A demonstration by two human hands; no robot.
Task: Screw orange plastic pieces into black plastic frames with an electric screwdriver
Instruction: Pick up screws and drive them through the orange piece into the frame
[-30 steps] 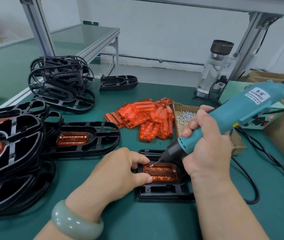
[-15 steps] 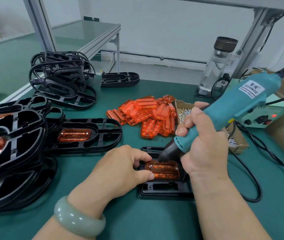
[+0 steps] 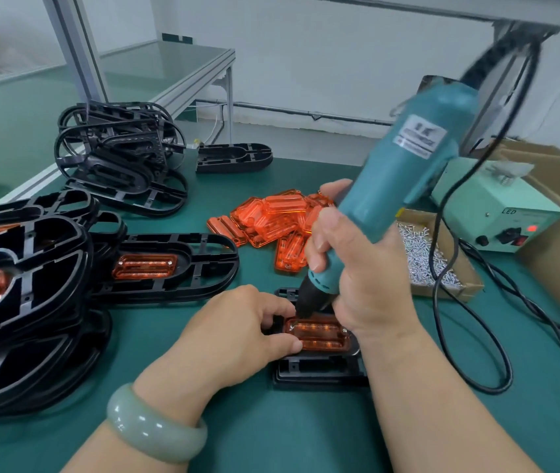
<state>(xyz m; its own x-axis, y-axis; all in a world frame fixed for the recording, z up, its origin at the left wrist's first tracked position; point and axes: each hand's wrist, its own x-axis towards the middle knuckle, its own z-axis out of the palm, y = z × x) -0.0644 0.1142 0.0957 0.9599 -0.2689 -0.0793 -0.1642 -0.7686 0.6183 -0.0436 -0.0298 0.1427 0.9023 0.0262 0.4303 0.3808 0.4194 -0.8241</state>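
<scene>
While the right hand (image 3: 364,285) grips the screwdriver (image 3: 401,172), steeply tilted with its tip at the far left corner of the orange piece (image 3: 323,336), we see the left hand (image 3: 237,329) pinching the frame (image 3: 316,373) at its left end, thumb against the insert's edge. The frame lies on the green table (image 3: 271,431) just before us. Spare pieces (image 3: 271,220) lie heaped beyond, a screw box (image 3: 422,261) to the right, finished frames (image 3: 32,268) stacked left.
</scene>
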